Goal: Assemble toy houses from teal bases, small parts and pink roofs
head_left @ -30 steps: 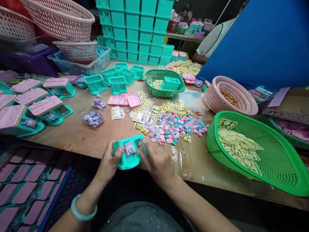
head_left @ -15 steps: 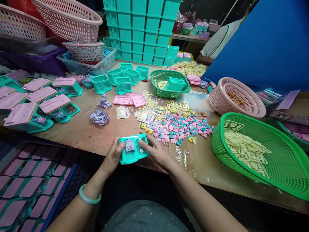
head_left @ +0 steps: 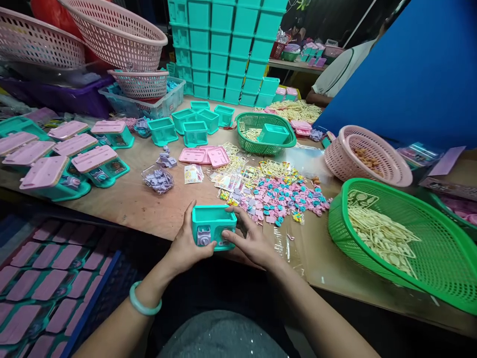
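Note:
Between my two hands is a teal plastic toy box (head_left: 214, 214), open at the top, with a lilac knob piece (head_left: 203, 237) on its front face. My left hand (head_left: 189, 242) grips the box's left side, thumb along the lower front. My right hand (head_left: 251, 236) holds the right end, thumb on the front by a clear window and fingers at the rim. Just beyond lie loose pink and blue small parts (head_left: 286, 196), printed cards (head_left: 193, 174), pink lids (head_left: 218, 156) and a clear tub of lilac parts (head_left: 158, 180).
Pink-lidded teal boxes (head_left: 99, 164) stand at the left, more in a crate (head_left: 48, 283) below. Empty teal boxes (head_left: 196, 133) sit mid-table, with a tall teal stack (head_left: 227, 54) behind. Green baskets (head_left: 439, 253) and a pink basket (head_left: 367, 154) are at the right. A person's sleeve (head_left: 345, 67) shows beyond.
The box has turned in my hands, so its open top now faces up toward me and its front is lower. My left thumb has moved down from beside the knob to the lower edge.

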